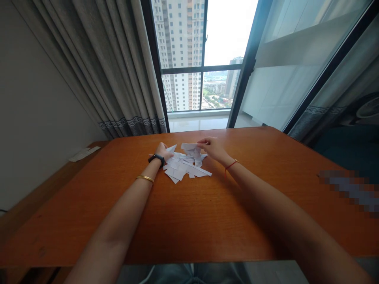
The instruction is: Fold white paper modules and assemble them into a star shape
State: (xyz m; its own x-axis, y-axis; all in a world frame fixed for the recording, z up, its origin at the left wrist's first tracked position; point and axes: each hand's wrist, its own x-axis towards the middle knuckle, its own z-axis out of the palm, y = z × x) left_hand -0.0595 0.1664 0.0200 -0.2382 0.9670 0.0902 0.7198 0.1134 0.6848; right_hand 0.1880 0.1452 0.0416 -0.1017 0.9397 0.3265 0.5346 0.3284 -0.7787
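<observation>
A loose pile of torn white paper pieces lies toward the far side of the brown wooden table. At the pile's left edge is my left hand, with a dark band on its wrist; its fingers are closed around a pointed paper piece. My right hand, a red string at its wrist, pinches the corner of another paper piece above the pile's back right. Some scraps overlap, so the lower ones are partly hidden.
Beyond the table stand a window and a grey curtain. On a ledge at the left lies a flat pale item. A blurred, pixelated object rests near the table's right edge. A fan is at far right.
</observation>
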